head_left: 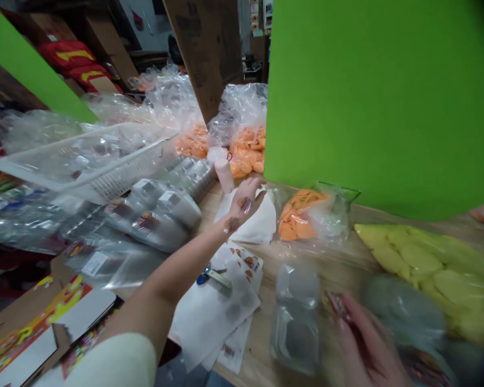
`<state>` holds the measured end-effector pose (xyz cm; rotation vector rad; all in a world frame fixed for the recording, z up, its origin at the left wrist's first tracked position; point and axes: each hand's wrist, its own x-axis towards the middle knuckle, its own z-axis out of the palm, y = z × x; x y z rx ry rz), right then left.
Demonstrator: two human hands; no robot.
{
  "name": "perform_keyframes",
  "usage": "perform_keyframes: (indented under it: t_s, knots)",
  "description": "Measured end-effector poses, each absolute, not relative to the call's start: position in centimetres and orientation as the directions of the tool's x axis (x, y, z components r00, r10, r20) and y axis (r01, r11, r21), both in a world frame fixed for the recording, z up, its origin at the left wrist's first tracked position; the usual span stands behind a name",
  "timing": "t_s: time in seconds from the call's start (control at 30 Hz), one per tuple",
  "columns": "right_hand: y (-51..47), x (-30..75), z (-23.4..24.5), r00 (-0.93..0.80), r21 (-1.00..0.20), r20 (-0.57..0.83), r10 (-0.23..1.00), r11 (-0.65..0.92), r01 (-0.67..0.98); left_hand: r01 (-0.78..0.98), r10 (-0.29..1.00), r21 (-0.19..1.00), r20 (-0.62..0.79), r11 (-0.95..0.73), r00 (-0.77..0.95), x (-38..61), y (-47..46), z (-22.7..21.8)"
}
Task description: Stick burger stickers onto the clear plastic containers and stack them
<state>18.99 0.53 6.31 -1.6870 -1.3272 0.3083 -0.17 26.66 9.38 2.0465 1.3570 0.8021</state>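
Observation:
My left hand [245,203] reaches out over the wooden table [339,271] with fingers apart, hovering above a white paper sheet [258,223] and close to a small white bottle [225,173]. Stickers cling to the back of that hand and wrist. A clear bag of orange pieces [300,215] lies just right of it. My right hand [361,344] sits low at the front edge, smeared by motion, next to a clear plastic container [296,317] and something small and red; its fingers cannot be made out.
A white plastic basket [105,172] with wrapped items sits at left, above several clear packs [161,215]. Sticker sheets [226,301] lie near my forearm. A bag of yellow pieces [427,263] is at right, more orange bags [246,148] behind, printed cardboard [36,328] lower left.

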Motion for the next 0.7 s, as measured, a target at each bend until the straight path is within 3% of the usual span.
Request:
perform_keyframes:
  t_s: [0.03, 0.1, 0.17, 0.23, 0.3, 0.4, 0.5, 0.57, 0.63, 0.7]
  knots:
    - [0.8, 18.9, 6.5, 0.365, -0.717, 0.41, 0.836, 0.049, 0.695, 0.503, 0.96, 0.835, 0.097, -0.223, 0.264, -0.3, 23.7, 9.5]
    - [1.0, 18.0, 6.8, 0.299, -0.645, 0.505, 0.81, 0.123, 0.754, 0.163, 0.903, 0.98, -0.169, 0.112, 0.396, -0.5, 17.0, 9.8]
    - [0.7, 16.2, 6.9, 0.169, -0.647, 0.503, 0.847, 0.24, 0.724, -0.154, 0.8, 0.897, -0.278, 0.414, 0.532, -0.5, 10.8, 9.9]
    - [-0.1, 14.4, 6.7, 0.048, -0.676, 0.469, 0.882, 0.324, 0.662, -0.36, 0.839, 0.797, -0.309, 0.486, 0.447, -0.1, 6.1, 9.7]
    - [-1.4, 13.3, 6.3, -0.034, -0.688, 0.457, 0.889, 0.378, 0.62, -0.447, 0.893, 0.775, -0.353, 0.447, 0.28, 0.4, 3.4, 9.3]
    - [-3.5, 13.8, 6.0, -0.042, -0.735, 0.394, 0.918, 0.342, 0.586, -0.391, 0.921, 0.834, -0.352, 0.389, 0.167, 0.6, 1.6, 8.8]
    - [-4.5, 16.1, 6.7, 0.086, -0.866, 0.266, 0.96, 0.199, 0.459, -0.19, 0.88, 0.899, -0.309, 0.394, 0.362, 0.0, 0.6, 8.6]
    - [-4.7, 17.7, 7.6, -0.001, -0.911, 0.129, 0.992, 0.119, 0.394, -0.017, 0.766, 0.923, -0.308, 0.384, 0.565, -0.4, -0.2, 8.6]
    - [-4.8, 18.8, 8.2, -0.162, -0.903, -0.045, 0.986, 0.029, 0.428, 0.117, 0.687, 0.952, -0.285, 0.282, 0.668, -0.5, -0.8, 8.6]
    - [-5.0, 19.6, 8.3, -0.139, -0.885, -0.17, 0.976, -0.089, 0.456, 0.208, 0.757, 0.975, -0.191, 0.075, 0.625, -0.1, -0.9, 8.2]
